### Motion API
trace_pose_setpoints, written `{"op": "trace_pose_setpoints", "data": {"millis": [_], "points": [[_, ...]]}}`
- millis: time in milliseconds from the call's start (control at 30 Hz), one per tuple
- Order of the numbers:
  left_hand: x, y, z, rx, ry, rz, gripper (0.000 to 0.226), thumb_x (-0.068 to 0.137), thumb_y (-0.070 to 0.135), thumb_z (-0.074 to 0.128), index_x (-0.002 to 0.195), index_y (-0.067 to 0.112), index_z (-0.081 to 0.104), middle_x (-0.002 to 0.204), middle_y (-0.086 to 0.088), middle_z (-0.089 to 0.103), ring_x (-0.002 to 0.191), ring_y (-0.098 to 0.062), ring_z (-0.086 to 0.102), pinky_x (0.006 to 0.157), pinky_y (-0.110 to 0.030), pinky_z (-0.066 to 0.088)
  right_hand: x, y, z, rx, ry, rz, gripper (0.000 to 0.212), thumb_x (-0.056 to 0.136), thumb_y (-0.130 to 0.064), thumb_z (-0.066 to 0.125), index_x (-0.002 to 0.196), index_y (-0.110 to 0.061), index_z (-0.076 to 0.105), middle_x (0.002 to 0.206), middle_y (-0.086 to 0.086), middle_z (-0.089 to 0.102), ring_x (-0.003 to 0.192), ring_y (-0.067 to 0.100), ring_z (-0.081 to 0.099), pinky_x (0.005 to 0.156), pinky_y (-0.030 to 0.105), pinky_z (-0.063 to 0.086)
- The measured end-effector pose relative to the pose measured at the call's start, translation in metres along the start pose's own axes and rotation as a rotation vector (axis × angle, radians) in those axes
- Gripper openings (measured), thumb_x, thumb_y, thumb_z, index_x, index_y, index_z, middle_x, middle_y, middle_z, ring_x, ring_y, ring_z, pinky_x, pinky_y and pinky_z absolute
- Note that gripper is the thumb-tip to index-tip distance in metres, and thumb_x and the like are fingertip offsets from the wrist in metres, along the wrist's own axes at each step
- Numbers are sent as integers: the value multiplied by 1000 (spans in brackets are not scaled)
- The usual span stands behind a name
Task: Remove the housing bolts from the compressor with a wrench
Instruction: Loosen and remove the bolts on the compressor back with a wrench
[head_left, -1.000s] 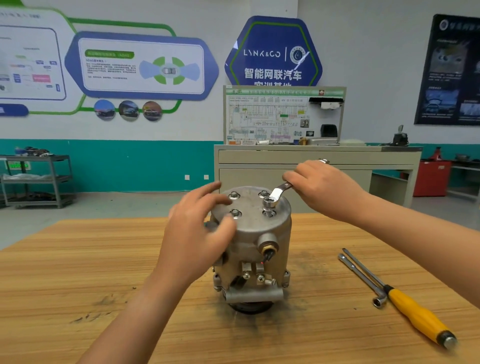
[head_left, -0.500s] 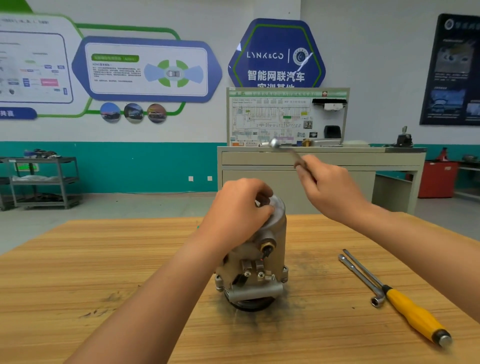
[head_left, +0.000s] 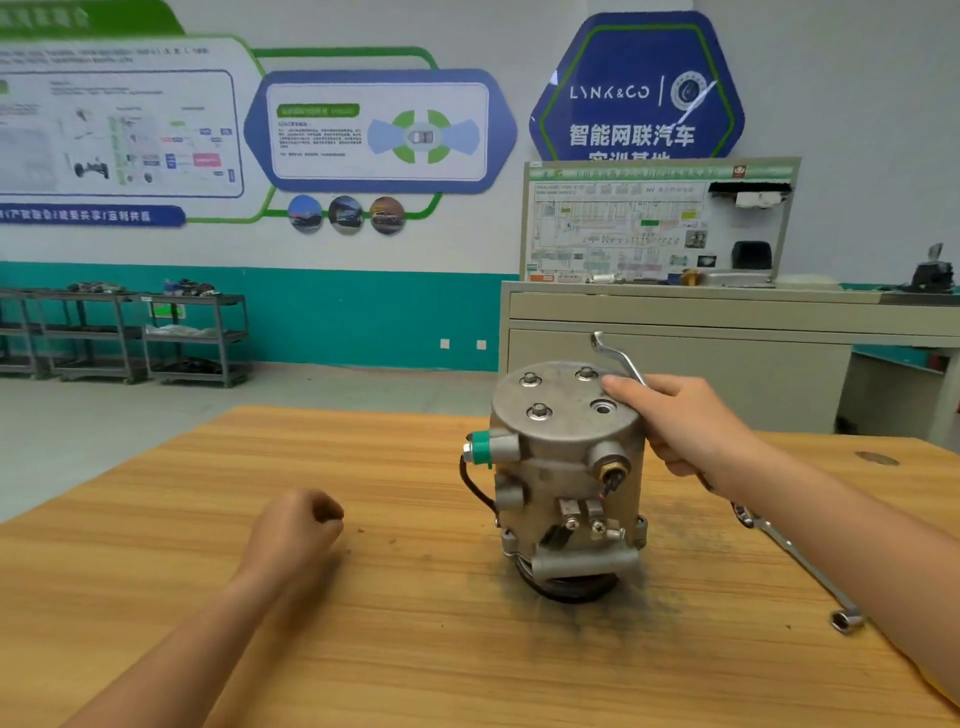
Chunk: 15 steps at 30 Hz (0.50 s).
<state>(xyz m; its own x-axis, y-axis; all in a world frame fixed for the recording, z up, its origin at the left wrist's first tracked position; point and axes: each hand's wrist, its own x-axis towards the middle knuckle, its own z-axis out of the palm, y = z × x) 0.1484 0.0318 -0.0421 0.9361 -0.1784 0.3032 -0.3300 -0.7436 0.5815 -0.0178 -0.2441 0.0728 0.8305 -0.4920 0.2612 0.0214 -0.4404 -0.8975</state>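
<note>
Right hand (head_left: 685, 426) is gripping the wrench (head_left: 615, 358) mid-shank, fingers wrapped round it. The bent end is sticking up just above the grip, clear of any bolt head.

The compressor (head_left: 566, 467) is standing upright on the table (head_left: 363, 623), directly left of the grip, with the knuckles resting against its upper right shoulder.

Three housing bolts (head_left: 539, 412) are sitting in the top face, left of the grip. One bolt hole (head_left: 602, 408), nearest the thumb, is showing empty.

Left hand (head_left: 296, 530) is lying on the table well left of the compressor, curled into a fist. Cannot tell whether it is enclosing a bolt.

Handling judgement:
- The cast metal body is looking heavy and rigid, and steady on its base.
- Wrench torque is likely to twist it, so the free hand should be bracing the smooth barrel, away from the wired connectors.
- The bolts are small and prone to rolling.

Containers: no tray for loose bolts is showing. Racks (head_left: 192, 338) far behind are holding items too blurred to name. A second wrench (head_left: 800, 564) is lying below the gripping forearm.
</note>
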Motion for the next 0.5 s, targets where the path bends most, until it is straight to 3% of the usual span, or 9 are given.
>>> {"op": "trace_pose_setpoints", "data": {"millis": [67, 267, 367, 433, 500], "points": [[5, -16, 13, 90, -9, -18, 16, 86, 11, 63, 101, 10, 70, 104, -6, 69, 90, -18, 60, 73, -20, 39, -3, -2, 0, -10, -6, 7, 25, 86, -45, 57, 84, -21, 65, 52, -4, 28, 40, 10, 21, 34, 16, 19], [18, -26, 15, 175, -36, 3, 12, 83, 21, 68, 95, 20, 70, 100, 2, 70, 79, -8, 52, 69, -20, 37, -10, -4, -4, -7, -3, 13, 22, 86, -44, 57, 88, -23, 65, 51, -4, 29, 40, 9, 22, 33, 18, 19], [13, -26, 10, 175, -44, 21, 20, 83, 24, 68, 102, 18, 70, 107, 1, 68, 91, -14, 59, 75, -23, 40, -12, -5, -5, 2, -15, 24, 23, 86, -43, 57, 90, -22, 65, 47, -6, 29, 37, 8, 22, 33, 17, 19], [6, -19, 8, 118, 34, 26, 25, 86, 25, 66, 109, 16, 68, 112, -2, 66, 100, -19, 60, 79, -26, 41, -13, -5, -5, -1, -16, 24, 25, 86, -43, 57, 89, -20, 65, 47, -6, 29, 37, 8, 22, 33, 17, 19], [-6, 4, 3, -112, 194, 70, 23, 89, 22, 63, 109, 12, 67, 107, -4, 67, 88, -18, 62, 75, -27, 44, -14, -6, -4, -6, -9, 17, 26, 87, -43, 56, 86, -18, 65, 50, -4, 28, 39, 9, 22, 33, 18, 19]]}}
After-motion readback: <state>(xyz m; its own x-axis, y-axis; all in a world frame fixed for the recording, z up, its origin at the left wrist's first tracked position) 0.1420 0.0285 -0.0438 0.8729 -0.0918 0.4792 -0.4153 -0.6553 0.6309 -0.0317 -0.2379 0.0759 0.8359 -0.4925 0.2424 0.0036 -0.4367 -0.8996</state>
